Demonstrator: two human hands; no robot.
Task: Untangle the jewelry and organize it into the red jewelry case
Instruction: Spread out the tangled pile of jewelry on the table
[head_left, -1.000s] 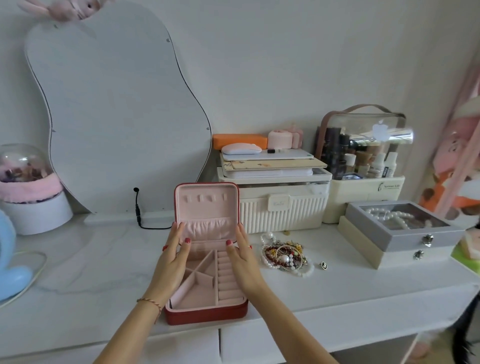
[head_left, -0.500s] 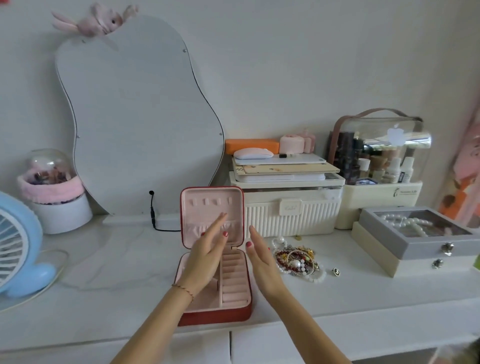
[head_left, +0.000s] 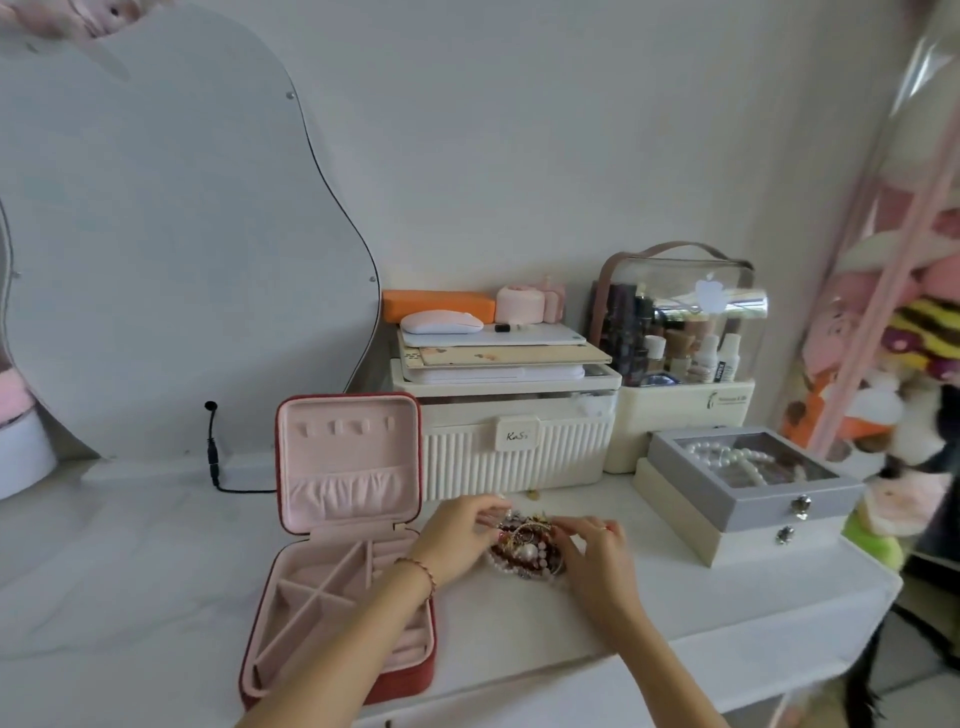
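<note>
a white marble-look table (head_left: 130, 561) is set against a pale wall, with a wavy-edged mirror (head_left: 156, 234) leaned at the back left. only the head view is given. the red jewelry case (head_left: 337, 582) is seen open on the table near its front edge, the lid stood upright and the pink-lined tray with its dividers laid bare; no jewelry can be made out inside it. just to the right of the case, the tangled jewelry (head_left: 527, 543) is heaped on the table as a clump of beads, pearls and gold-toned chains. the left hand (head_left: 457, 530) is placed at the left side of the heap, its arm crossing over the case's front right corner, and its grip is narrowed on strands at the heap's upper edge. the right hand (head_left: 597, 545) is laid on the right side of the heap, fingers curled onto the beads; whether anything is pinched there cannot be told. behind the heap a ribbed cream storage box (head_left: 519, 447) is stood, with flat items stacked on top. to the right, a grey glass-lidded box (head_left: 753, 483) holding pearls is stacked on a cream one.
</note>
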